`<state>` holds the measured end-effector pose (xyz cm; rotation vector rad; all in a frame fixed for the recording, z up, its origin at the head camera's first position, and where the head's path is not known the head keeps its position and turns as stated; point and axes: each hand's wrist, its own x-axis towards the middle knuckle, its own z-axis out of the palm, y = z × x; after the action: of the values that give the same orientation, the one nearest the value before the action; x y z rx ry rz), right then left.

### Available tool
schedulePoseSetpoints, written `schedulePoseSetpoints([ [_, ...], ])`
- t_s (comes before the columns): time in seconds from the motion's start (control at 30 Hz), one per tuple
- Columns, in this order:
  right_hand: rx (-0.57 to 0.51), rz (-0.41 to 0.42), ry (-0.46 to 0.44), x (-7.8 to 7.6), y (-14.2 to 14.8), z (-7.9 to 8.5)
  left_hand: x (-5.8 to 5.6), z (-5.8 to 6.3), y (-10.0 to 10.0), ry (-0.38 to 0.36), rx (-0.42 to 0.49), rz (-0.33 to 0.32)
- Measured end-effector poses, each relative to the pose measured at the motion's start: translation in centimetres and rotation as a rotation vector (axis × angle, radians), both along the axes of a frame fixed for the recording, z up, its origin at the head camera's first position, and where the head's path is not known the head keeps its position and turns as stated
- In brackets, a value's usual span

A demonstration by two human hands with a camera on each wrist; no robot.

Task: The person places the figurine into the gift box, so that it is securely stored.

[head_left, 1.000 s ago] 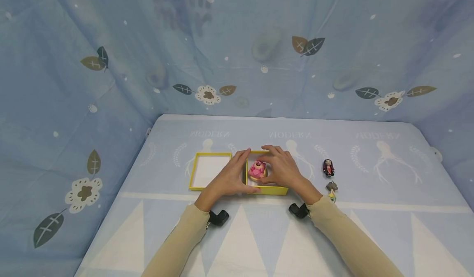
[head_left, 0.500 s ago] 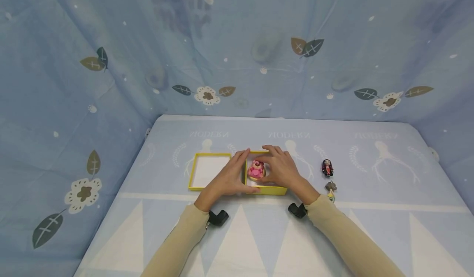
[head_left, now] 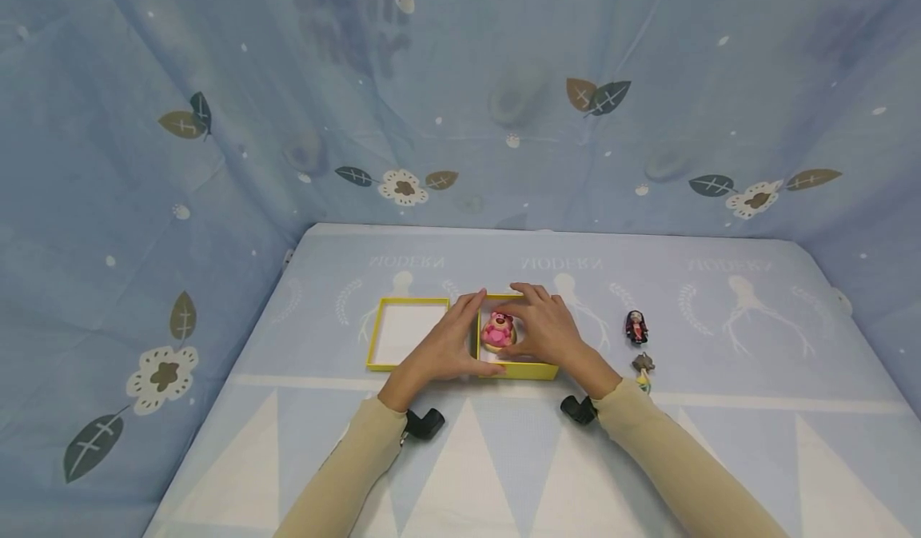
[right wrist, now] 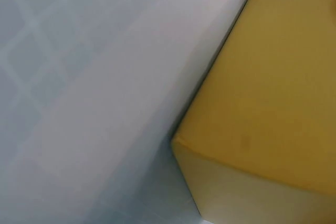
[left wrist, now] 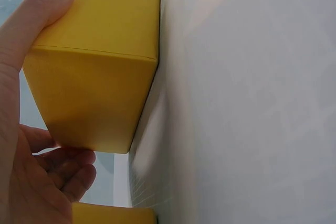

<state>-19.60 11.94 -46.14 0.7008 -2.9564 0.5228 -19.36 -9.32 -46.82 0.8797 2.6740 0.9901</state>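
I list: rounded pink bear figurine, long axis twelve-to-six, at nine o'clock within the half-curled pinch of my right grip; left grip clasping yellow rectangular cardboard box.

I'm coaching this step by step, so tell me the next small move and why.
Probably settle the pink bear in the yellow box: the right hand has finger and thumb about it within the open box, the left hand grips the box's left end, and the lid lies off to the left.
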Motion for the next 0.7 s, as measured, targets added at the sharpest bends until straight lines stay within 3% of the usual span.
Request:
schedulePoseSetpoints([
  [0.5,-0.004,-0.002,-0.009,0.08,-0.05,0.02,0.14,0.16,-0.01,-0.028,-0.024,0.015],
  [0.7,-0.089,0.040,-0.051,0.06,0.43,0.37,0.10,0.09,-0.03,-0.020,-0.017,0.010],
])
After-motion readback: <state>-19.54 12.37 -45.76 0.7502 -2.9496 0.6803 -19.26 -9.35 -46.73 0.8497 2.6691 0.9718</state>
